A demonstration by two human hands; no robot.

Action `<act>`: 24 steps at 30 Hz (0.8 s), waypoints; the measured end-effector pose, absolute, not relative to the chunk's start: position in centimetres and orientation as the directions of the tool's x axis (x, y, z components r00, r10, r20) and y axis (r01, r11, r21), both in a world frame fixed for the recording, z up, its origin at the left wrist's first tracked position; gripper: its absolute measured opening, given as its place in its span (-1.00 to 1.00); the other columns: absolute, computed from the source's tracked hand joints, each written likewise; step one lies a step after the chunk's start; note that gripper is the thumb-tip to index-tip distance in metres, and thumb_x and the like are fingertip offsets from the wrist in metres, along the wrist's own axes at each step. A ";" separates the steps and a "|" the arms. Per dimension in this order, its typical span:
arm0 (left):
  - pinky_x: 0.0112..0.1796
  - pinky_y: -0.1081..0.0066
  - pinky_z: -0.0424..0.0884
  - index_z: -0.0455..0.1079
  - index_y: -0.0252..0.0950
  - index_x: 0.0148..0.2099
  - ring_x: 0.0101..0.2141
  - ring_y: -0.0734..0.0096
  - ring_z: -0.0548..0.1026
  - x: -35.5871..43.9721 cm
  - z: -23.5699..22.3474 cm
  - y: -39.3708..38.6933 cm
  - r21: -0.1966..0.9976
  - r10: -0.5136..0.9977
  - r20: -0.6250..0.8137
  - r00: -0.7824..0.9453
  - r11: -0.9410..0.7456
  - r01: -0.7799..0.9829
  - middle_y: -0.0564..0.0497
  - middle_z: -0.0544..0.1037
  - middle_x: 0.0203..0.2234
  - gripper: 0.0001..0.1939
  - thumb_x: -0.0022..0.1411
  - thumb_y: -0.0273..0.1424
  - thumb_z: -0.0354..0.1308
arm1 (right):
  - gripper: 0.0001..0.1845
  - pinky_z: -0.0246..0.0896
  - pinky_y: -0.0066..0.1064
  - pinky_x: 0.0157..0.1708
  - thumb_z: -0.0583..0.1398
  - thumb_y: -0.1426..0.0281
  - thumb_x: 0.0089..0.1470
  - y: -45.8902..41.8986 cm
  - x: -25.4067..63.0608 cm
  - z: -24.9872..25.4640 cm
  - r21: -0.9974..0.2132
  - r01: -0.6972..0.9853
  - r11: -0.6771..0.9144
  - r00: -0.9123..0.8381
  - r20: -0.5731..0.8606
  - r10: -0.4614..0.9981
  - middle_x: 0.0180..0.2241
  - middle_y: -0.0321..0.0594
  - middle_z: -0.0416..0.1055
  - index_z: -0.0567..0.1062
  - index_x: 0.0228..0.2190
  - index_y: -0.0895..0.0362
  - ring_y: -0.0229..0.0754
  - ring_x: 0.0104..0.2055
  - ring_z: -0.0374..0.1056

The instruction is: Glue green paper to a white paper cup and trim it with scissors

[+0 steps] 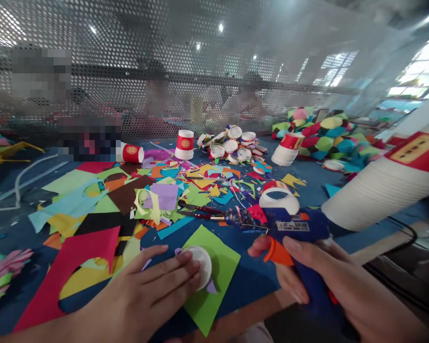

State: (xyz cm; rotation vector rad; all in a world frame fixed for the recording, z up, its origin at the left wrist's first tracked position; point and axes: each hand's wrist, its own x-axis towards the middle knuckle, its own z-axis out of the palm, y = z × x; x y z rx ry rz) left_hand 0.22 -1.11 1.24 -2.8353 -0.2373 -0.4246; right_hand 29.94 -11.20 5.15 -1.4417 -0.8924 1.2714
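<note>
My left hand (157,278) lies with outstretched fingers on a small round white disc (203,267), which looks like the bottom of a paper cup. Purple bits stick out from around the disc. Beneath both is a light green sheet of paper (221,262) near the table's front edge. My right hand (318,267) is wrapped around the handle of a dark blue glue gun (268,214), a finger at its orange trigger (279,252). The glue gun's nozzle points left, above the table and apart from the disc.
Scissors (207,215) lie beyond the green sheet among coloured paper scraps (164,193). A cut red sheet (82,257) is at left. White-and-red paper cups (184,145), piled discs (232,145) and a tall cup stack (386,181) stand around. People are behind a perforated screen (200,62).
</note>
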 end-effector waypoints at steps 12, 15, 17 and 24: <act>0.50 0.28 -0.36 0.09 -0.24 0.54 0.47 0.51 0.16 0.0 -0.2 -0.9 -0.160 0.153 0.320 0.935 -0.964 0.212 0.15 0.11 0.50 -0.33 0.48 -0.18 -0.08 | -0.34 0.12 -0.47 -0.51 0.43 -0.28 -0.08 -12.5 30.4 4.2 -0.968 -0.069 -0.240 0.310 -0.249 0.918 -0.69 -0.29 0.34 0.76 -0.33 0.06 -0.28 -0.61 0.24; 0.48 0.28 -0.27 0.05 -0.27 0.55 0.44 0.51 0.23 -0.3 0.5 -0.7 -0.202 0.116 0.287 0.951 -0.963 0.178 0.09 0.13 0.49 -0.27 0.45 -0.16 0.05 | -0.31 0.14 -0.45 -0.51 0.43 -0.31 -0.11 -12.3 30.4 4.4 -0.971 -0.079 -0.227 0.293 -0.241 0.925 -0.70 -0.28 0.34 0.75 -0.34 0.06 -0.26 -0.61 0.25; 0.47 0.28 -0.10 0.05 -0.32 0.54 0.42 0.47 0.28 -0.3 1.0 -0.6 -0.210 0.075 0.277 0.958 -0.968 0.137 0.03 0.17 0.47 -0.23 0.42 -0.18 0.12 | -0.34 0.12 -0.45 -0.53 0.43 -0.29 -0.10 -12.1 30.4 4.7 -0.975 -0.084 -0.208 0.303 -0.223 0.926 -0.71 -0.27 0.34 0.73 -0.36 0.06 -0.25 -0.62 0.24; 0.37 0.34 0.25 0.16 -0.38 0.49 0.35 0.39 0.41 -0.1 2.0 -0.7 -0.205 0.049 0.352 0.935 -0.970 0.128 -0.04 0.28 0.43 -0.25 0.34 -0.30 0.20 | -0.32 0.08 -0.39 -0.56 0.34 -0.32 0.00 -12.8 30.9 5.5 -0.988 0.013 -0.151 0.376 -0.135 0.917 -0.69 -0.30 0.28 0.65 -0.38 0.07 -0.23 -0.63 0.16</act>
